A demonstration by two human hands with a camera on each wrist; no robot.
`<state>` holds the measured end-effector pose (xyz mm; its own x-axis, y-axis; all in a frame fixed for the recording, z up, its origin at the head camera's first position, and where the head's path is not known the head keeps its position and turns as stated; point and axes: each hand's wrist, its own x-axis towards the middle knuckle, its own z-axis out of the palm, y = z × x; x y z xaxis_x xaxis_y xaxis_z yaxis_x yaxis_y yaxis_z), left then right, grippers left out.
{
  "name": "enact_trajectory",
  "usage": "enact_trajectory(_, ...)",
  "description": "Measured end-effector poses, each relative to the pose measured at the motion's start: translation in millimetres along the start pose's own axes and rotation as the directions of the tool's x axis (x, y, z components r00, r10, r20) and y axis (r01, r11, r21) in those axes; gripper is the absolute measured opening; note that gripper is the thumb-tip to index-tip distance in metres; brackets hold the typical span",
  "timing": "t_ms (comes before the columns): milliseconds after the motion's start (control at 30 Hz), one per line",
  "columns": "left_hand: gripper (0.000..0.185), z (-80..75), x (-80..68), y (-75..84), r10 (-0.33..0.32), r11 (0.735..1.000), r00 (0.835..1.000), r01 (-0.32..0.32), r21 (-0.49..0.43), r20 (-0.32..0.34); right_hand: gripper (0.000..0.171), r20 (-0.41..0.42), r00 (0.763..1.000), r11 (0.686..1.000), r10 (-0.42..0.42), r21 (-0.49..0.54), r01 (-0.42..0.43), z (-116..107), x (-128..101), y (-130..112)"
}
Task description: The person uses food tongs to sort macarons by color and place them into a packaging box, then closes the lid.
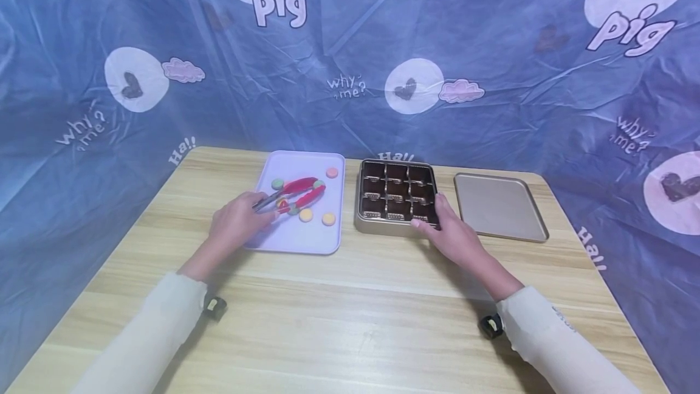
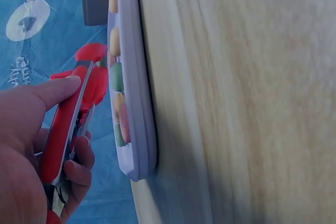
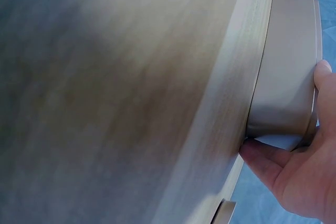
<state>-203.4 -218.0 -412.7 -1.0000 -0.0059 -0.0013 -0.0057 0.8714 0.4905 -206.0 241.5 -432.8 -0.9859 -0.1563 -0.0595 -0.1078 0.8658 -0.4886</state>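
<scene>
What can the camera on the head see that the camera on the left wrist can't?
Only the head view shows the right hand holding the gold tin with its dark compartments, and the lid lying beside it.

Only the left wrist view shows, close up, the thumb lying along one red arm of the tongs and the fingers curled round the other.

Both show the left hand gripping the red tongs over the lilac tray of round coloured sweets, and the wooden table.

Light wooden table [image 1: 350, 315] against crumpled blue cloth backdrop [image 1: 492, 47] with white cartoon prints.
</scene>
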Motion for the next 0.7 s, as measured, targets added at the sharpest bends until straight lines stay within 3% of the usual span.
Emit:
enact_trajectory(233,0.063,-3.8,-10.6,8.6,0.010,0.998,1.000,-0.010,-0.070,0.000,0.104,0.004,1.000,1.000,0.004,0.000,-0.004,-1.3,0.4,-1.1)
enact_trajectory(700,0.061,-1.3,-28.7,47.3,0.126,0.990,0.992,-0.126,-0.055,-0.006,0.105,0.008,1.000,1.000,0.007,-0.001,-0.007,-1.6,0.2,-1.3)
